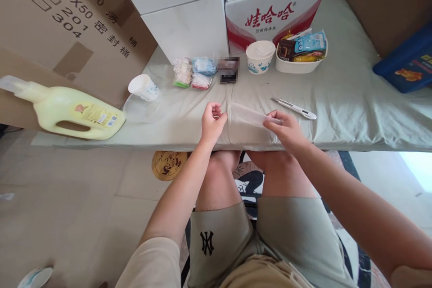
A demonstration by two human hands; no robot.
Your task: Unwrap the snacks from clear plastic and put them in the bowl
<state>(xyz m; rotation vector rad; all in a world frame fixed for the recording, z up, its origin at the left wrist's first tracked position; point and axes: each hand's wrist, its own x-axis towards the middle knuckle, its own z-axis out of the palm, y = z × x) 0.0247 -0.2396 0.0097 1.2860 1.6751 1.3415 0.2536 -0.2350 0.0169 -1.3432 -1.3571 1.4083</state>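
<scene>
Left hand (213, 121): raised from the cloth's front edge, forearm reaching up and forward; fingers curled, thumb toward the film; cannot tell whether anything is pinched.
Right hand (286, 129): forearm angled in from lower right; thumb and fingers pinching the film's right end.
Clear film (248, 114): between the hands, over the cloth; left end just beside the left thumb.
Film axis: long side runs left to right, sloping down toward the right hand.
Surface: pale green cloth (340, 112), wrinkled.
Utility knife (295, 108): on the cloth, just beyond the right hand.
Behind: small wrapped packets (201, 82), paper tub (260, 57), white container (300, 66) of snack packs.
Room: cardboard box (77, 13) at left; tiled floor (84, 216) below.
</scene>
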